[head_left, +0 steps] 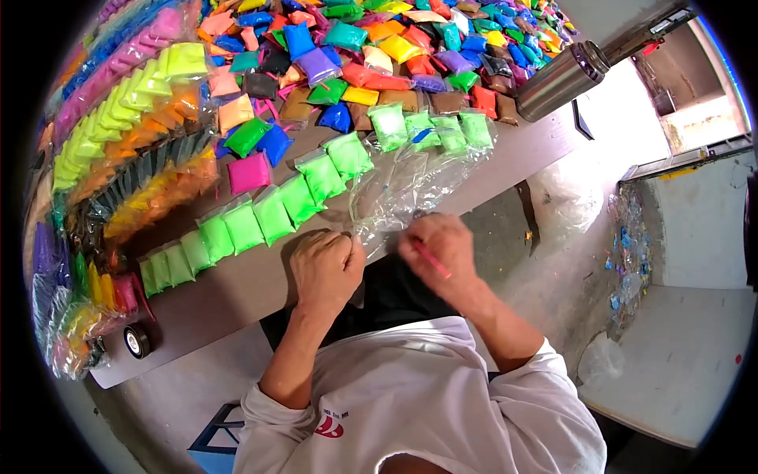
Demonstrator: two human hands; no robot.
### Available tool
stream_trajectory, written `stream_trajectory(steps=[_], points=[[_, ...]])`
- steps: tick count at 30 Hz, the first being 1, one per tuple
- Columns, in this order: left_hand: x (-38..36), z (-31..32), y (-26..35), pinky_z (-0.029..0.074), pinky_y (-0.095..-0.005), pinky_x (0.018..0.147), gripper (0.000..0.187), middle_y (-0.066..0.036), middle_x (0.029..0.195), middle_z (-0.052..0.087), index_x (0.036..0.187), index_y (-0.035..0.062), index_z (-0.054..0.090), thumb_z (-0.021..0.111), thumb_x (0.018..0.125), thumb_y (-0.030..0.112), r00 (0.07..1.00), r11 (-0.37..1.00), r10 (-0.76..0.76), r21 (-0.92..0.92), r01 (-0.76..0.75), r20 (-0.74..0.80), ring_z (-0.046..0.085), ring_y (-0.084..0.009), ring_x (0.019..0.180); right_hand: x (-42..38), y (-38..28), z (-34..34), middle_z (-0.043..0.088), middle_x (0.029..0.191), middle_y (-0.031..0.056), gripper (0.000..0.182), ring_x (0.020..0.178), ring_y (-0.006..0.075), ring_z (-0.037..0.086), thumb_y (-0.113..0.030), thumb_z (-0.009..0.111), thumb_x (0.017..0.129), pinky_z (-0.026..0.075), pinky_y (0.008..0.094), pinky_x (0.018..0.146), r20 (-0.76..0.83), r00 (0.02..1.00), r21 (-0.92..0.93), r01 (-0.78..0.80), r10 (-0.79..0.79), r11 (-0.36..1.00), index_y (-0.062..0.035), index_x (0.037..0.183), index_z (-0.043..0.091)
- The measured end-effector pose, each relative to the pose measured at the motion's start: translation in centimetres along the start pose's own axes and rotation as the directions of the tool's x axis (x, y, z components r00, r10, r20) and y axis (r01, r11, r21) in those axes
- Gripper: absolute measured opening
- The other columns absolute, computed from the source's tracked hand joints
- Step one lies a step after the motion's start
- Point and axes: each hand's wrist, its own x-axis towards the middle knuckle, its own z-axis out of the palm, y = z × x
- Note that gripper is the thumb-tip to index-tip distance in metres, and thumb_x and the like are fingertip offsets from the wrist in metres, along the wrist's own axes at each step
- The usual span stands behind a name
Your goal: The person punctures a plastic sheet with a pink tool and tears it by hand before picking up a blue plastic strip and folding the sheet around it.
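A large clear plastic bag [410, 186] lies at the table's front edge, with several bright green packets [387, 126] in its far end. My left hand [325, 265] is closed in a fist on the bag's near left corner. At the bag's right side, my right hand [440, 246] is curled around a thin pink-red stick-like tool [431, 259], slightly blurred. Its fingertips overlap the bag's edge in this view. Left of the bag, a slanting row of green packets [241, 227] runs along the table, and a magenta packet [249, 172] sits behind it.
Heaped coloured packets [379, 55] cover the table's [229, 296] back, with sorted rows of yellow-green packets [130, 103] at the left. A steel flask [562, 80] lies tilted at the right. A tape roll [136, 340] stands near the left corner. A clear plastic sack [564, 193] hangs beyond the right edge.
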Motion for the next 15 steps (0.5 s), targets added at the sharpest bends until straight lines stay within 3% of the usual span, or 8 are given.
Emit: stream_trajectory(steps=[3,6,7,10,12,15], points=[[0.1,-0.1,0.1,0.043,-0.0429,0.055,0.029,-0.010,0.060,0.053,0.059,0.0033,0.049,0.070,0.078,0.009,1.000,1.000,0.020,-0.017,-0.021,-0.005,0.054,-0.0318,0.056,0.0,-1.0,0.9,0.062,0.071,0.0099,0.012,0.071,0.0318,0.063,-0.014,0.073,0.075,0.048,0.0444,0.065,0.011,0.999,0.065,0.041,-0.042,0.997,-0.0080,0.073,0.063],[-0.2,0.0,0.0,0.044,-0.0427,0.056,0.029,-0.010,0.060,0.053,0.059,0.0035,0.049,0.070,0.078,0.009,1.000,1.000,-0.005,-0.024,0.005,0.008,0.055,-0.0315,0.057,0.1,2.3,-0.4,0.061,0.066,0.0117,0.012,0.066,0.0336,0.063,-0.013,0.072,0.075,0.049,0.0433,0.064,-0.091,0.991,-0.152,-0.107,0.094,0.983,-0.0081,0.072,0.062],[-0.2,0.0,-0.1,0.044,-0.0427,0.056,0.028,-0.010,0.060,0.053,0.059,0.0035,0.049,0.070,0.078,0.009,1.000,1.000,-0.007,-0.024,0.007,0.002,0.055,-0.0313,0.057,0.6,3.7,-0.9,0.060,0.063,0.0117,0.012,0.064,0.0343,0.062,-0.014,0.072,0.076,0.050,0.0434,0.066,-0.181,0.974,-0.112,-0.157,0.135,0.981,-0.0081,0.071,0.062],[0.0,0.2,-0.1,0.044,-0.0427,0.057,0.028,-0.010,0.060,0.053,0.059,0.0036,0.049,0.070,0.078,0.009,1.000,0.999,0.014,-0.030,-0.014,-0.018,0.055,-0.0313,0.058,0.6,3.6,-1.7,0.061,0.066,0.0111,0.012,0.066,0.0334,0.062,-0.013,0.073,0.075,0.050,0.0435,0.067,-0.166,0.973,-0.136,-0.186,0.162,0.973,-0.0086,0.072,0.062],[-0.2,0.2,-0.1,0.044,-0.0428,0.057,0.028,-0.010,0.060,0.053,0.059,0.0036,0.049,0.070,0.078,0.009,0.999,0.999,0.023,-0.024,-0.024,-0.029,0.055,-0.0314,0.058,0.0,0.8,-0.4,0.064,0.070,0.0102,0.014,0.067,0.0310,0.064,-0.008,0.074,0.072,0.051,0.0417,0.063,-0.085,0.996,-0.026,-0.013,0.010,1.000,-0.0077,0.070,0.060],[-0.2,0.0,-0.1,0.044,-0.0428,0.057,0.029,-0.010,0.059,0.052,0.059,0.0036,0.049,0.070,0.078,0.009,1.000,1.000,0.023,-0.008,-0.023,-0.012,0.055,-0.0318,0.057,0.0,-1.1,0.5,0.063,0.069,0.0106,0.014,0.067,0.0312,0.064,-0.008,0.074,0.072,0.051,0.0425,0.064,0.012,1.000,0.043,0.015,-0.015,0.999,-0.0073,0.069,0.060]])
